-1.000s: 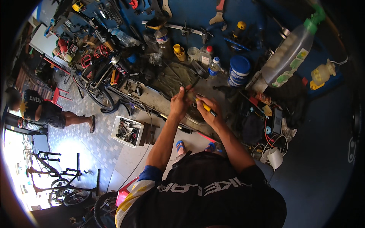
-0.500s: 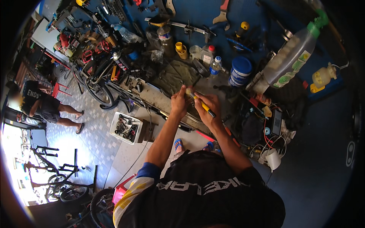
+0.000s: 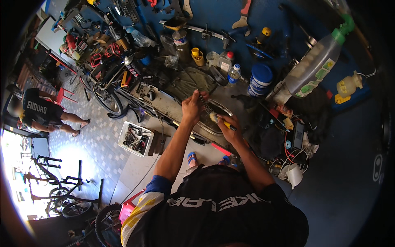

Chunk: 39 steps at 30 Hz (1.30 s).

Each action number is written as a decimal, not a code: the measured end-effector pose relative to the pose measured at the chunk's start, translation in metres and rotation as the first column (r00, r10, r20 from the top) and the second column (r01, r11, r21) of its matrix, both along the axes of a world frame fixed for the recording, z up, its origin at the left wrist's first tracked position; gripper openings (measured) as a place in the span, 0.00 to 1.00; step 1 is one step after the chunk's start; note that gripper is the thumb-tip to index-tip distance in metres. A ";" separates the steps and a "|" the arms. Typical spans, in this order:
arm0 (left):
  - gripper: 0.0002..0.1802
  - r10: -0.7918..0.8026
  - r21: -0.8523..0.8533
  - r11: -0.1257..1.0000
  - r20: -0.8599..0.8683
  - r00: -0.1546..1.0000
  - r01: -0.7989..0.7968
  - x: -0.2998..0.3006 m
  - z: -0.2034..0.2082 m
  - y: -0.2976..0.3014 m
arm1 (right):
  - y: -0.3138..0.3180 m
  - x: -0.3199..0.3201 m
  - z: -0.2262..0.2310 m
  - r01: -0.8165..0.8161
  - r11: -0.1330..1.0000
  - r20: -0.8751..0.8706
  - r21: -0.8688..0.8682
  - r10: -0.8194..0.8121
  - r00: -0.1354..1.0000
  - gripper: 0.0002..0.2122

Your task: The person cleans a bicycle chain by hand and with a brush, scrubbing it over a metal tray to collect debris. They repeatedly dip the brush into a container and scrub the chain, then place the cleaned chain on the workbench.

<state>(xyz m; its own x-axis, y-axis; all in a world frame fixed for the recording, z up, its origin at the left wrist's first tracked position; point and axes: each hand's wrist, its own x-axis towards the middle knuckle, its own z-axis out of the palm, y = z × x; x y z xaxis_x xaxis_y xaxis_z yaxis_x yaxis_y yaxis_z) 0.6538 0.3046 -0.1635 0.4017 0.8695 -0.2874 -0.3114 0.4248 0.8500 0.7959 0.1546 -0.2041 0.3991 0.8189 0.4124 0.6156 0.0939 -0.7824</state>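
Observation:
My left hand point(image 3: 192, 108) is closed around one end of a short dark strip point(image 3: 208, 109) with a linked, chain-like look. My right hand point(image 3: 231, 128) grips a brush point(image 3: 227, 124) with a yellow and black handle. Its pale bristles meet the lower right end of the strip or lie right beside it. Both hands are over a metal-rimmed tray point(image 3: 224, 108) at the bench's front edge; what lies inside the tray is hard to make out.
An olive cloth point(image 3: 193, 82) lies behind the hands. Bottles and a blue tub point(image 3: 260, 78) stand along the back of the bench. A white bin of small parts point(image 3: 135, 139) stands to the left. Cables and a phone point(image 3: 299, 135) lie at right. A person point(image 3: 43, 109) stands far left.
My right hand and the brush have moved down and right, away from my left hand. The dark strip now shows between the hands. The person at far left has turned and leans.

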 end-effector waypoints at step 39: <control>0.18 -0.142 0.016 0.990 0.028 0.989 0.142 0.003 0.002 0.006 | 0.017 0.015 0.035 -0.291 0.956 0.068 0.047 0.288 0.955 0.15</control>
<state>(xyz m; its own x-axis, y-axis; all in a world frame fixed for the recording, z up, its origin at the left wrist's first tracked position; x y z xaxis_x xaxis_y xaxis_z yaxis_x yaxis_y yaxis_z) 0.6572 0.3107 -0.1620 0.5294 0.8070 -0.2618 -0.2731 0.4542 0.8480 0.8108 0.1716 -0.1688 0.1217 0.8710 0.4760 0.6007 0.3171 -0.7339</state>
